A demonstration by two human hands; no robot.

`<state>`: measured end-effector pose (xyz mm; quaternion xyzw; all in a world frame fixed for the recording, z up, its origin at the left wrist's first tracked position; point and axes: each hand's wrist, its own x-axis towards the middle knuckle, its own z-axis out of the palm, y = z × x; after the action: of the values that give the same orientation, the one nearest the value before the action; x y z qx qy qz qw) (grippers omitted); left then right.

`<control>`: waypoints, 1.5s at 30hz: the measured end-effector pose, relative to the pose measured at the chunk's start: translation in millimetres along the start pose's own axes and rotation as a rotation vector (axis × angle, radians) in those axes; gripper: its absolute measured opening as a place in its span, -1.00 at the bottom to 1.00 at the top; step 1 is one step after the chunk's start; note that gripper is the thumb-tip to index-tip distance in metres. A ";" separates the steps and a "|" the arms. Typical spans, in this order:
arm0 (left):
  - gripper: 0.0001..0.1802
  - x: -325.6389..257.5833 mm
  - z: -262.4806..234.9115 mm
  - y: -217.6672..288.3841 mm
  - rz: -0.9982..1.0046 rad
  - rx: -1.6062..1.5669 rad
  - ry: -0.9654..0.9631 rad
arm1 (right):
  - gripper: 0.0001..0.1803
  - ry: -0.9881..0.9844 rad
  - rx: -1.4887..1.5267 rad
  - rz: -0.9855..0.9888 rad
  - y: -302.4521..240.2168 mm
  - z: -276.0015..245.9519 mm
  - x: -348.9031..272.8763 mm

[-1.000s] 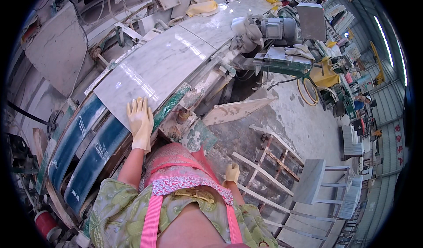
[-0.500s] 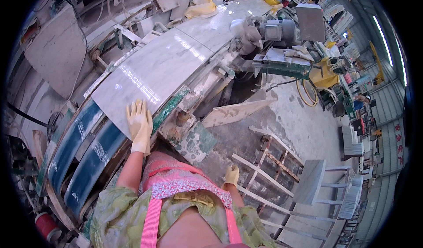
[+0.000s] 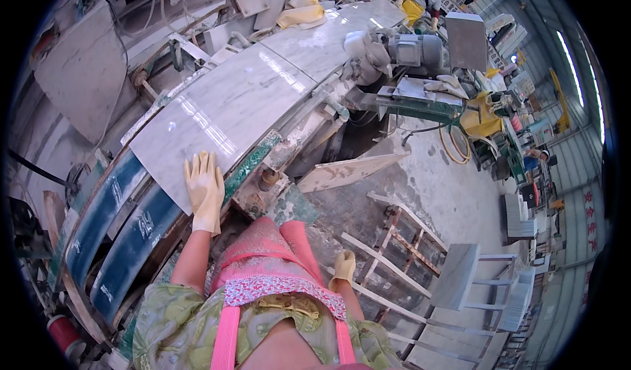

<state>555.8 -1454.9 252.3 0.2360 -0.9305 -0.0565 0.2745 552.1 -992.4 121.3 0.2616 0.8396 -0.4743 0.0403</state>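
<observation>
My left hand (image 3: 205, 191), in a cream rubber glove, rests flat on the near corner of a glossy pale grey-veined stone slab (image 3: 217, 117). Its fingers are stretched out and point away from me. The slab lies on a long machine bed with blue belts (image 3: 141, 228) showing at the near end. A second slab (image 3: 322, 31) lies beyond it, with a thin seam between them. Down at my right side hangs my right hand (image 3: 343, 268), also gloved, near a metal frame on the floor. Its fingers are hard to make out, and no object shows in it.
A motor (image 3: 414, 49) and a green bracket (image 3: 420, 107) stand along the bed's right side. A stone offcut (image 3: 351, 171) leans below it. To the right is a rusty metal rack (image 3: 394, 258) with upright slabs (image 3: 455, 274). A person (image 3: 420, 1) works at the bed's far end.
My left hand stays on the slab, and the view has shifted slightly. More of the pink apron shows over my leg. The far person has come more into view.
</observation>
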 end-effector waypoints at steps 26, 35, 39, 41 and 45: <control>-0.55 1.1 -3.0 0.1 -0.025 -0.023 0.016 | -0.58 0.009 -0.002 -0.178 -54.2 27.0 5.4; -0.47 2.2 3.8 2.6 -0.048 0.005 -0.030 | -0.60 -0.017 0.074 -0.068 1.7 1.9 11.8; -0.42 -1.2 17.0 -13.6 -0.138 -0.008 -0.073 | -0.69 -0.023 0.087 -0.086 -28.6 -11.6 -9.7; -0.40 1.8 27.0 -19.2 -0.116 -0.033 -0.103 | -0.64 -0.085 -0.006 -0.111 -7.5 -25.5 9.6; -0.33 -10.7 12.2 -38.3 -0.057 0.059 -0.189 | -0.61 -0.231 -0.080 -0.084 36.1 -58.0 39.2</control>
<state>572.8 -1484.0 227.9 0.2640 -0.9463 -0.0591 0.1767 546.1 -914.3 112.6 0.1679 0.8578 -0.4688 0.1271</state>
